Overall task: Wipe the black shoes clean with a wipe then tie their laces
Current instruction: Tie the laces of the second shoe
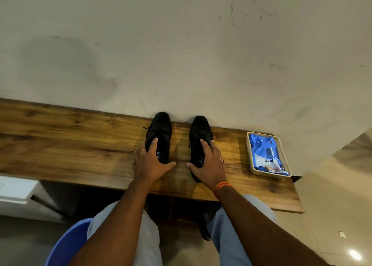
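Gripping both shoes at once, head view: left hand (pixel 150 163) holds the heel end of the left black shoe (pixel 159 134), index finger dipped inside the opening, thumb spread out on the bench (pixel 60 145) beside the heel, other fingers wrapped round the outer side. Right hand (pixel 208 163) does the same on the right black shoe (pixel 201 137): finger inside, thumb on the inner side, palm over the heel. Shoes stand side by side, slightly apart, toes touching or nearly touching the wall (pixel 181 54) at the bench's far edge, about mid-length. Laces (pixel 148 127) look loose, ends trailing off the left shoe's side; right shoe's laces are hard to make out.

Wipe pack (pixel 267 155), blue, lies in a cream tray (pixel 250 155) near the bench's right end, well apart from the shoes. No wipe is out yet.

Judged step: positioning the shoes before wiping. To do it well: set them square and close to the near edge, toes clear of the wall so the wipe reaches round. Free the right hand for the pack; keep the left on a heel to steady that shoe. Wipe toe to heel, laces tucked aside.
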